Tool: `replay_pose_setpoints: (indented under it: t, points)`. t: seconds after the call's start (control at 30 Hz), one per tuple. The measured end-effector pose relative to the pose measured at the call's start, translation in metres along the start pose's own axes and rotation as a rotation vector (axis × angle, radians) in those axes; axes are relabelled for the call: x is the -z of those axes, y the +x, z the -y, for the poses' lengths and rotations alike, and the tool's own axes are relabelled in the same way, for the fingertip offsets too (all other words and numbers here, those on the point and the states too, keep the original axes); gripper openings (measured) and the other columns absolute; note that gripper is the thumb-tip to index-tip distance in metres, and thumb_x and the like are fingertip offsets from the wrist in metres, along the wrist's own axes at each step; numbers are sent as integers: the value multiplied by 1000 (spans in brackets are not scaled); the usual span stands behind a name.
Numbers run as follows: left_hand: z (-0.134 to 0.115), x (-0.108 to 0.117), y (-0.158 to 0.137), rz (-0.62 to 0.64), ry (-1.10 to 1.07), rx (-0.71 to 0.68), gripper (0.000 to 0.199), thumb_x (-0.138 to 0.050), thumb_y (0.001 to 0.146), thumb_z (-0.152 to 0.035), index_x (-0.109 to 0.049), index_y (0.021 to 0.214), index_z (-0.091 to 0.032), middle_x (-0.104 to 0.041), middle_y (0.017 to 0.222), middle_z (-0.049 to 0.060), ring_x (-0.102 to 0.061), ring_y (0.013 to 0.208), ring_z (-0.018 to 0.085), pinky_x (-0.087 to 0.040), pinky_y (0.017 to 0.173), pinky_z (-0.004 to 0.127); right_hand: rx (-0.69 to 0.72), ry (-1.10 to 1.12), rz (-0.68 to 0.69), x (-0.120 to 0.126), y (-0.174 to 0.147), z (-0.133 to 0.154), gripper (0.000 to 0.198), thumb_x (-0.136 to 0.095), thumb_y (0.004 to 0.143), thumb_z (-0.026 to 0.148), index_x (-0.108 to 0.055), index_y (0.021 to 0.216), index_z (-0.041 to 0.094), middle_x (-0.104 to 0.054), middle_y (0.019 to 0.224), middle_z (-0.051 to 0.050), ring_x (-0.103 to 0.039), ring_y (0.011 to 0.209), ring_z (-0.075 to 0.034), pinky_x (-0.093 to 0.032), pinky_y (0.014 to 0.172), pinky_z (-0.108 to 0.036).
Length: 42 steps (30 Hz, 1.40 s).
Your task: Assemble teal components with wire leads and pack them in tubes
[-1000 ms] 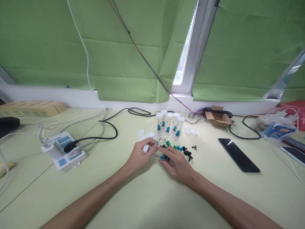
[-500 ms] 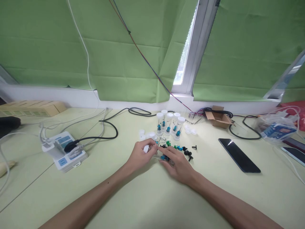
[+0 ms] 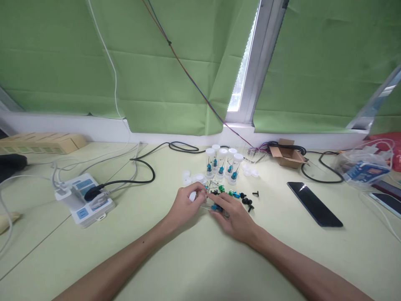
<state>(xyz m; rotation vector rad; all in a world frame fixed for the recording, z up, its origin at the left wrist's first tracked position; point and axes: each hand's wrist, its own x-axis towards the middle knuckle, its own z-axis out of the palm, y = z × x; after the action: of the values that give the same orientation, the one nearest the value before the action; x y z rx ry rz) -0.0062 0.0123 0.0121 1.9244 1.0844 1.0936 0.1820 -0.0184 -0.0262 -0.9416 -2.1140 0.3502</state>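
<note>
My left hand (image 3: 184, 207) is closed, its thumb and fingers pinched round a white cap (image 3: 192, 196). Close beside it, my right hand (image 3: 236, 217) curls round a clear tube lying on its side, with a blue-hubbed needle (image 3: 215, 207) showing in it. The fingertips of both hands nearly meet, so part of the tube is hidden. Just behind them lie loose needles with green hubs (image 3: 221, 189) and blue hubs (image 3: 236, 195), and small black plugs (image 3: 247, 201). Several capped clear tubes (image 3: 221, 164) stand upright beyond, each with a blue-hubbed needle inside.
Loose white caps lie left (image 3: 187, 174) and right (image 3: 250, 170) of the standing tubes. A black phone (image 3: 314, 204) rests at right, near a small cardboard box (image 3: 288, 157) and a clear bag (image 3: 365, 167). A power strip (image 3: 84, 196) with plugs and cables (image 3: 150, 169) occupies the left side.
Almost nothing differs. Both hands keep their place and grip, with only a slight shift of the left fingers round the white cap.
</note>
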Motion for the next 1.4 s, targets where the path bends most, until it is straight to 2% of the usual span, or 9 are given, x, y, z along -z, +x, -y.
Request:
replay_pose_setpoints:
  t: [0.23, 0.47, 0.67, 1.0, 1.17, 1.27, 1.4]
  points:
    - [1, 0, -2, -4, -11, 50, 15, -49, 88, -26, -60, 80, -20, -56, 67, -3, -51, 59, 13, -42, 58, 23, 1, 7, 5, 0, 0, 1, 49, -55, 92, 17, -47, 139, 26, -58, 96, -6, -57, 83, -20, -50, 73, -33]
    - [3, -1, -2, 2, 37, 42, 18, -45, 90, -27, -59, 82, -19, -53, 65, -3, -49, 57, 12, -42, 57, 22, 1, 7, 21, 1, 1, 2, 50, -56, 91, 16, -47, 139, 26, -57, 95, -6, -56, 81, -20, -49, 72, -33]
    - [2, -1, -2, -2, 68, 32, 19, -43, 90, -26, -59, 83, -19, -56, 69, -3, -49, 58, 11, -42, 58, 22, 2, 12, 22, 1, 1, 2, 51, -56, 91, 16, -47, 140, 26, -58, 98, -7, -57, 83, -21, -49, 73, -33]
    - [1, -1, -3, 29, 83, 62, 17, -40, 91, -25, -56, 90, -21, -46, 60, -7, -42, 50, 10, -36, 52, 21, -1, -8, 7, 0, 0, 1, 48, -57, 90, 15, -49, 136, 24, -58, 97, -7, -57, 81, -20, -49, 72, -33]
    - [0, -1, -4, 25, 42, 74, 18, -40, 91, -23, -52, 103, -22, -49, 63, -7, -43, 50, 10, -38, 53, 21, -7, -14, 2, 0, 0, 1, 46, -57, 90, 15, -51, 135, 23, -59, 97, -7, -57, 81, -20, -49, 72, -33]
    - [0, -2, -4, 3, -4, 93, 21, -43, 92, -30, -49, 111, -24, -51, 67, -6, -45, 50, 9, -38, 50, 20, -7, -11, -14, 0, 1, 1, 46, -56, 90, 16, -51, 135, 23, -58, 95, -7, -57, 80, -20, -49, 71, -32]
    - [-1, -5, -4, -63, -5, 65, 31, -54, 89, -41, -48, 114, -25, -57, 85, -3, -48, 52, 8, -40, 48, 20, -17, 8, -35, -1, 1, 1, 48, -57, 90, 18, -48, 137, 23, -58, 93, -6, -56, 78, -20, -50, 69, -33]
